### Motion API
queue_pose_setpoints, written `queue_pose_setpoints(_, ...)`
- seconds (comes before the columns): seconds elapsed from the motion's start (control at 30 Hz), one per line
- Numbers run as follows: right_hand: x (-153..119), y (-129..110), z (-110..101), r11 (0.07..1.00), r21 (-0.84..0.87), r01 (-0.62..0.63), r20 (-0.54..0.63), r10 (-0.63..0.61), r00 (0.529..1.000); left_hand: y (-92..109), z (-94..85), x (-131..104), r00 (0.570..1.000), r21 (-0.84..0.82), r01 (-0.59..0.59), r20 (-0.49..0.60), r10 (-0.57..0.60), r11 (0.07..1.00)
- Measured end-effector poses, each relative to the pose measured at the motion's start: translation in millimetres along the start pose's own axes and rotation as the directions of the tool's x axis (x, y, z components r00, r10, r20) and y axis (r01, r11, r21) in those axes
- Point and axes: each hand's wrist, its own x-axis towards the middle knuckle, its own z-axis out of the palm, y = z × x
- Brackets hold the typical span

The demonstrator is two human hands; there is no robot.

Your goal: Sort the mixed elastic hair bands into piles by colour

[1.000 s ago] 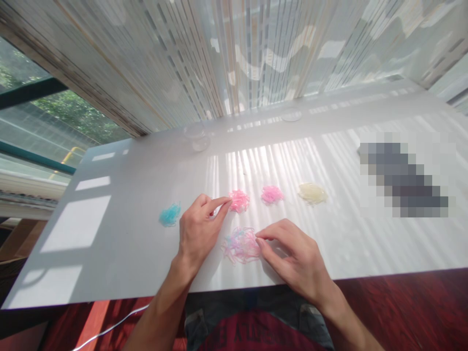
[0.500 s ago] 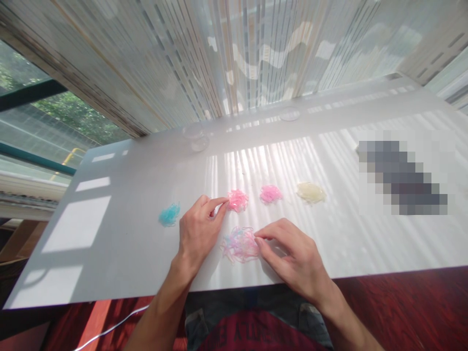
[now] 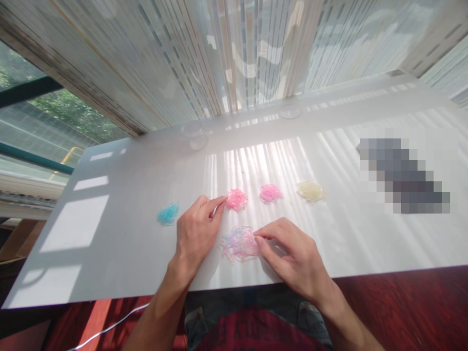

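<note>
Two hands sort tiny elastic bands on a sunlit white surface [image 3: 120,243].

The mixed pile of bands [image 3: 239,243] lies between the hands, near the front edge. The right hand [image 3: 292,261] touches its right side, thumb and forefinger pinched together on the strands. The left hand [image 3: 195,234] rests just left of it, forefinger stretched to the edge of the pink pile [image 3: 237,199], nothing held. Farther along sit a magenta pile [image 3: 271,193] and a yellowish pile [image 3: 310,191]; a blue pile [image 3: 167,214] lies to the left.
</note>
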Motion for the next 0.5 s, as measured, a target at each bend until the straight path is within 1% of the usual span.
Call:
queue_pose_setpoints(0.1,0,0,0,1.0,-0.007,-0.01,-0.004,0.01,1.0,2,-9.2,-6,0.998,-0.018,-0.052,-0.027,0.051,0.999)
queue_pose_setpoints(0.17,0,-1,-1,1.0,-0.017,-0.017,-0.002,0.016,1.0,3,-16.8,-14,0.998,-0.044,-0.057,-0.005,0.057,0.997)
queue_pose_setpoints(0.23,0,0,0,0.999,-0.024,-0.022,0.01,0.022,1.0,3,-24.0,-24,0.997,-0.081,-0.04,0.061,0.045,0.996)
queue_pose_setpoints(0.3,0,1,0,0.999,-0.034,-0.021,0.025,0.021,0.999,2,-29.7,-33,0.987,-0.118,-0.011,0.157,0.03,0.993)
queue_pose_setpoints(0.4,0,3,2,0.998,-0.058,0.008,0.049,-0.005,0.999,0,-34.6,-44,0.955,-0.137,0.022,0.296,0.02,0.99)
queue_pose_setpoints(0.5,0,4,4,0.994,-0.096,0.052,0.07,-0.046,0.997,-1,-35.8,-49,0.926,-0.132,0.04,0.378,0.013,0.99)
